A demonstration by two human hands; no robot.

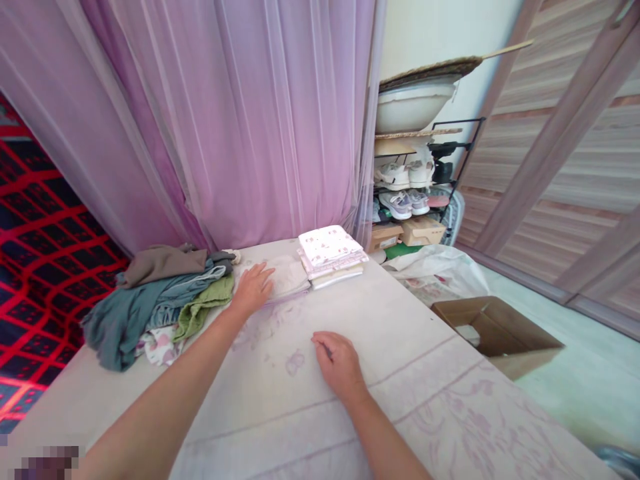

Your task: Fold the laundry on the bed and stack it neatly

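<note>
Pale, faintly flowered fabric covers the broad flat surface [410, 347] that fills the lower half of the view, with a sheer pink curtain [240, 113] hanging behind it and a red-and-black patterned cloth [35, 220] off to the left. No brand, label or writing can be read anywhere.

The left hand [254, 288] lies palm down, fingers [260, 272] stretched nearly flat and slightly spread, resting on the near edge of a folded whitish cloth [290, 277]; it grips nothing. The right hand [339, 363] rests on the bare surface nearer the camera, fingers curled loosely inward, holding nothing that can be seen.

The folded whitish cloth is a low, flat, roughly square bundle at the far side of the surface. Just beside it on the right, touching it, sits a stack of folded cloths [331, 255], the top 1 white with small pink prints. On the left lies a loose heap of unfolded garments [155, 300] in brown, grey-blue and green.

Beyond the surface's right edge an open cardboard box [495, 333] stands on the floor, and a shoe rack [415, 187] holds several pairs of shoes.
</note>
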